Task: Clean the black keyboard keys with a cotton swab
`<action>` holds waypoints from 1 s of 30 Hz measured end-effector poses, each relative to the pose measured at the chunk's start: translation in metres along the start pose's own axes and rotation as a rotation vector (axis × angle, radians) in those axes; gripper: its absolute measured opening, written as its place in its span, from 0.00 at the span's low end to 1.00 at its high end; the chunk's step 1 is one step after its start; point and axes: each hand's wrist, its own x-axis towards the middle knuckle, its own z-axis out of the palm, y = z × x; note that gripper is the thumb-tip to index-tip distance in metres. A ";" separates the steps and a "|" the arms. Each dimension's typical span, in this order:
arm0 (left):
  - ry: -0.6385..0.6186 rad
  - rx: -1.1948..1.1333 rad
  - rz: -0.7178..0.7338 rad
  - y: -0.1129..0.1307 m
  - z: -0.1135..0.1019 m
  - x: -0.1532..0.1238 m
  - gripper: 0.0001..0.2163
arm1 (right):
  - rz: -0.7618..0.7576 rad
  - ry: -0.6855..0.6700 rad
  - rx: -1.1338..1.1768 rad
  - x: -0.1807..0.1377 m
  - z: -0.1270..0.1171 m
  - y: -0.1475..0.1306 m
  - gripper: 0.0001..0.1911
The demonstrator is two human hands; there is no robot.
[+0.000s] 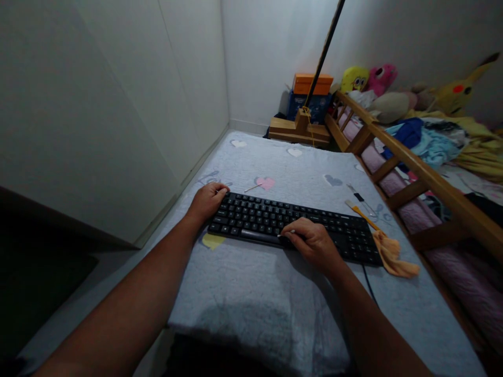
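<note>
A black keyboard (259, 214) lies across the cloth-covered table. My left hand (209, 200) is closed on its top left corner, thumb at the edge. My right hand (312, 241) is over the keyboard's lower middle, with thumb and fingers pinched round a cotton swab (280, 235). The swab's white tip is at the right end of the space bar. Part of the keys lies hidden under that hand. Another cotton swab (252, 187) rests on the cloth just behind the keyboard.
At the right end lie an orange cloth (395, 255), a brush with an orange handle (363, 213) and a slim clear tool with a black band (358, 197). A cable (369, 285) runs toward me. A wooden bed rail (396, 157) borders the right side; a pale cabinet (129, 104) stands left.
</note>
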 end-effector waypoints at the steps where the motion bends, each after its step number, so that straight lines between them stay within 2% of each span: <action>1: 0.002 0.000 -0.002 0.000 0.000 0.000 0.15 | 0.002 -0.004 -0.004 -0.001 -0.002 0.000 0.10; 10: 0.003 -0.006 -0.014 -0.001 0.002 0.001 0.15 | -0.034 -0.023 -0.004 -0.005 -0.011 -0.002 0.10; 20: 0.001 -0.004 -0.020 -0.002 0.002 0.001 0.15 | -0.041 -0.066 0.008 -0.006 -0.008 -0.005 0.10; 30: 0.006 0.006 -0.008 -0.002 0.002 0.001 0.15 | -0.046 -0.029 0.023 -0.007 0.002 -0.006 0.11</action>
